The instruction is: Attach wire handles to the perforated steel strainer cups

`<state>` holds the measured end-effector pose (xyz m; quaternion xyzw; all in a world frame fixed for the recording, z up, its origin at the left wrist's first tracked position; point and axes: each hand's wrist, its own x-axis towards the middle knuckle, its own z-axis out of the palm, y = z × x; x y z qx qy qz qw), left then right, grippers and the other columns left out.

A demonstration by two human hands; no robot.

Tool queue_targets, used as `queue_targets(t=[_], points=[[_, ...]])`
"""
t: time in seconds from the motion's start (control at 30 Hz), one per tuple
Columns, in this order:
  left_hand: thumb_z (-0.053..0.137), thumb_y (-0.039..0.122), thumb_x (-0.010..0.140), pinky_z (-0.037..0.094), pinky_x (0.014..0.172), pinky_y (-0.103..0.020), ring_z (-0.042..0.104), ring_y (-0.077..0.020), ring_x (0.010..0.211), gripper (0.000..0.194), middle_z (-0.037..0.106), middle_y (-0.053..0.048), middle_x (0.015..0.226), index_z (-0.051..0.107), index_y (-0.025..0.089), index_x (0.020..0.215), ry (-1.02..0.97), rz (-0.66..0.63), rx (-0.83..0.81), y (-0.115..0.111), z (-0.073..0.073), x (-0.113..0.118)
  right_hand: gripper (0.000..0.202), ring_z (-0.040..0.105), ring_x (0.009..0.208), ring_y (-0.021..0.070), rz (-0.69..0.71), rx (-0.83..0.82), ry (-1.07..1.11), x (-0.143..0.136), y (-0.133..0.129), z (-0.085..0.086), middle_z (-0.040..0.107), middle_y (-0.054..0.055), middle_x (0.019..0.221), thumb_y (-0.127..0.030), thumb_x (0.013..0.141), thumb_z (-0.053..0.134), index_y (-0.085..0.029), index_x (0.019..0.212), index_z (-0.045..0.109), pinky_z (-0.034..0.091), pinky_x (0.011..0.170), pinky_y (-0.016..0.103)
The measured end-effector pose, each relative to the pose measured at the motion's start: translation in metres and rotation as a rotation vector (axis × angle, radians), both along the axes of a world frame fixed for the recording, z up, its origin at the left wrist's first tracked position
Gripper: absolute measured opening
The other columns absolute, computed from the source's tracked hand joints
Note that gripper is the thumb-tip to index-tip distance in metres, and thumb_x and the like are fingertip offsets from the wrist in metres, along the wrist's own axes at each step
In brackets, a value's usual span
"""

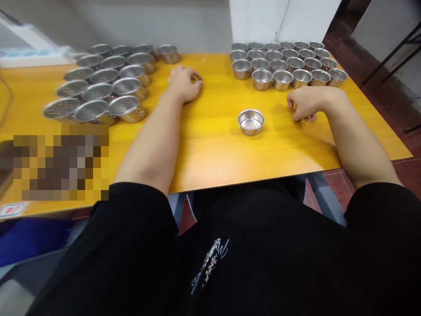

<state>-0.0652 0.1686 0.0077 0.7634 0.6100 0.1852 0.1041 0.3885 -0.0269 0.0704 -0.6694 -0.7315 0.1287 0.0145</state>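
Note:
A shallow metal cup with small holes [251, 122] stands upright by itself on the yellow table [210, 153], between my arms. My left hand [186, 84] rests loosely curled on the table, right of the larger group of perforated metal cups [98, 93]. A gap shows between its thumb and fingers, with nothing visible in them. My right hand [309, 103] is closed low over the table, to the right of the lone cup. Beneath its fingers a thin pale curved edge peeks out; the thing itself is mostly hidden.
Rows of smaller perforated metal cups [282, 66] stand at the back right. A single cup [169, 53] sits near the wall. At the far left are a white object [39, 57] and a pixelated patch [66, 162]. The table's right edge borders a red tiled floor [403, 103].

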Motion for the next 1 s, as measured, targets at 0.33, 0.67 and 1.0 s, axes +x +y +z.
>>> queue_targets(t=[0.33,0.67,1.0], points=[[0.069,0.041,0.127,0.046,0.157,-0.061,0.055,-0.0264,0.148,0.037,0.072,-0.003,0.165,0.083,0.036,0.161,0.009,0.001,0.012,0.002,-0.003,0.0,0.048,0.091,0.092,0.0312,-0.024,-0.246,-0.089,0.006,-0.004,0.027,0.089,0.004,0.098,-0.048,0.101,0.108,-0.026,0.138,0.086,0.076,0.09,0.047],[0.068,0.04,0.128,0.045,0.16,-0.058,0.057,-0.0264,0.156,0.043,0.072,-0.004,0.17,0.083,0.031,0.168,0.022,-0.002,-0.004,-0.004,0.004,0.003,0.033,0.087,0.126,0.0276,0.001,0.028,-0.05,0.033,-0.023,0.047,0.095,0.025,0.146,-0.005,0.118,0.076,-0.008,0.145,0.095,0.064,0.119,0.046],[0.066,0.043,0.128,0.043,0.161,-0.061,0.053,-0.0253,0.155,0.045,0.07,-0.001,0.172,0.08,0.036,0.17,0.015,-0.009,-0.01,0.002,0.0,-0.001,0.039,0.089,0.141,0.0404,0.075,0.1,-0.06,0.051,-0.052,0.009,0.094,0.021,0.152,-0.013,0.113,0.072,-0.019,0.142,0.097,0.065,0.139,0.062]])
